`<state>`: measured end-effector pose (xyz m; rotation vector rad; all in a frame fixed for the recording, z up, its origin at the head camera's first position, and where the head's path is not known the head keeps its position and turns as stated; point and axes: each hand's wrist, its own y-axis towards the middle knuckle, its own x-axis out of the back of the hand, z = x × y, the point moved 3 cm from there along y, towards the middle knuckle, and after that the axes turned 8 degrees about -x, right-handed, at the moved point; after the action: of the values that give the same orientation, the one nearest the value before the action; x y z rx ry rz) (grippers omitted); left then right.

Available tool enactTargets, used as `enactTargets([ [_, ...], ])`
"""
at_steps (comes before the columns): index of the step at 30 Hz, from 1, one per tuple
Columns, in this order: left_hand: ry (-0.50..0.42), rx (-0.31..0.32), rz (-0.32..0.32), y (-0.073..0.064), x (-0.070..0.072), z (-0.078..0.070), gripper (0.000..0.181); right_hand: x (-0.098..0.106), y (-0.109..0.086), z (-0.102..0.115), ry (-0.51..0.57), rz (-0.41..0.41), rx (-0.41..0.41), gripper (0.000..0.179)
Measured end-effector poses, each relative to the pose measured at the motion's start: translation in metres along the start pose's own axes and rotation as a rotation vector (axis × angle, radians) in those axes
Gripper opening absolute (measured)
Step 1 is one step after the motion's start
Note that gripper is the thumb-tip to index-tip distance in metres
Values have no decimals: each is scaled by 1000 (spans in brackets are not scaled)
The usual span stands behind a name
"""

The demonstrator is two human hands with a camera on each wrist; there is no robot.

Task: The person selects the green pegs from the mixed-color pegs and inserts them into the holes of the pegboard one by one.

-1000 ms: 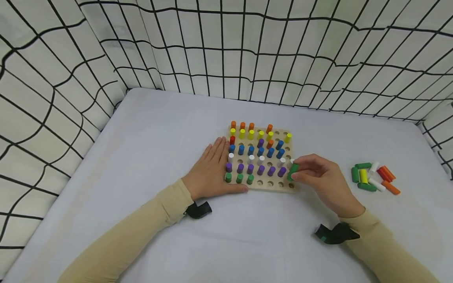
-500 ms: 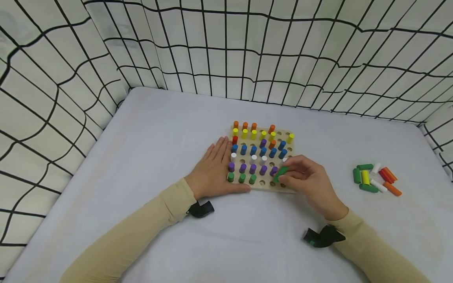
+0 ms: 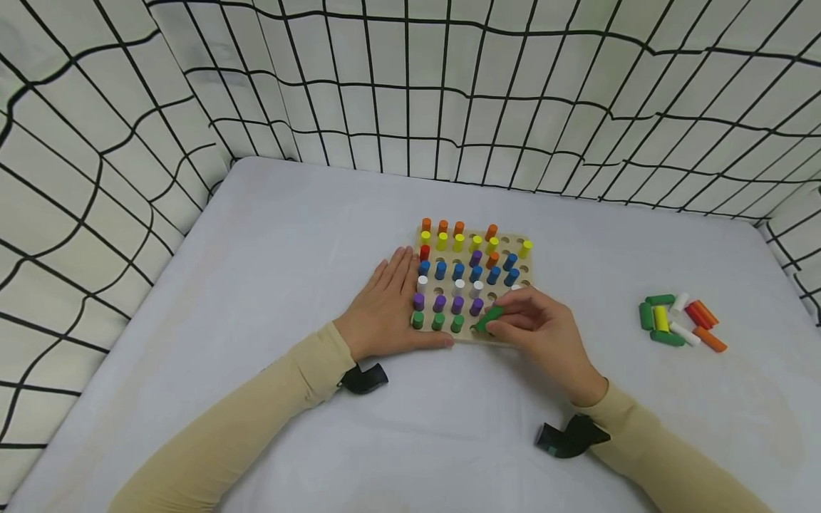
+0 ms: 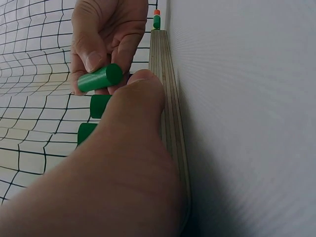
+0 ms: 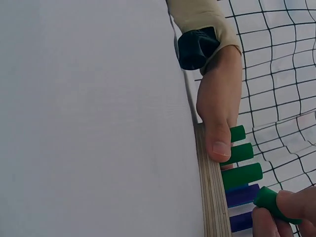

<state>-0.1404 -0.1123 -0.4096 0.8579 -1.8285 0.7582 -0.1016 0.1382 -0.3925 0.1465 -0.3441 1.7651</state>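
White walls (image 3: 385, 64) crossed by black lines rose behind and beside a pale table (image 3: 288, 214). At the left, the left hand (image 3: 381, 306) lay flat, fingers straight, holding nothing, beside the left edge of a wooden pegboard (image 3: 467, 334). Its thumb reached along the front edge, so two sides seemed braced, presumably to stop the board sliding.

Next came the pegboard itself, only partly filled with rows of standing pegs. Three upright green pegs (image 3: 437, 323) occupied the left end of the nearest row, with purple pegs (image 3: 457, 305) in the row behind. Just right of those three, the right hand (image 3: 545, 335) pinched one more green peg (image 3: 490, 318) between thumb and fingers. It was tilted, low over the nearest row; whether its tip touched the wood could not be told. The hold was near the upper end, likely to leave the lower end uncovered.

Farther right, well apart from the board, loose pegs (image 3: 661, 319) lay clustered on their sides, probably put there to be handy for the right hand without crowding the board.
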Motion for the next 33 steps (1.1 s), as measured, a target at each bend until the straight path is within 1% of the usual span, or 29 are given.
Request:
enactTargets([
  [4, 5, -1, 1, 1, -1, 0, 136, -3, 0, -2, 6, -10, 30, 29],
  [9, 15, 2, 1, 1, -1, 1, 137, -7, 0, -4, 14, -12, 107, 27],
  [13, 10, 2, 0, 1, 0, 0, 137, -9, -1, -4, 5, -27, 135, 25],
  [20, 4, -1, -1, 1, 1, 0, 137, -10, -1, -7, -58, -74, 164, 25],
  [23, 2, 0, -4, 0, 1, -1, 137, -10, -2, -6, -68, -90, 170, 26],
  [27, 4, 4, -4, 0, 2, -1, 137, -11, -2, -5, -82, -95, 175, 26],
  [33, 10, 4, 1, 0, 2, -1, 136, -10, -2, -6, -137, -90, 154, 26],
])
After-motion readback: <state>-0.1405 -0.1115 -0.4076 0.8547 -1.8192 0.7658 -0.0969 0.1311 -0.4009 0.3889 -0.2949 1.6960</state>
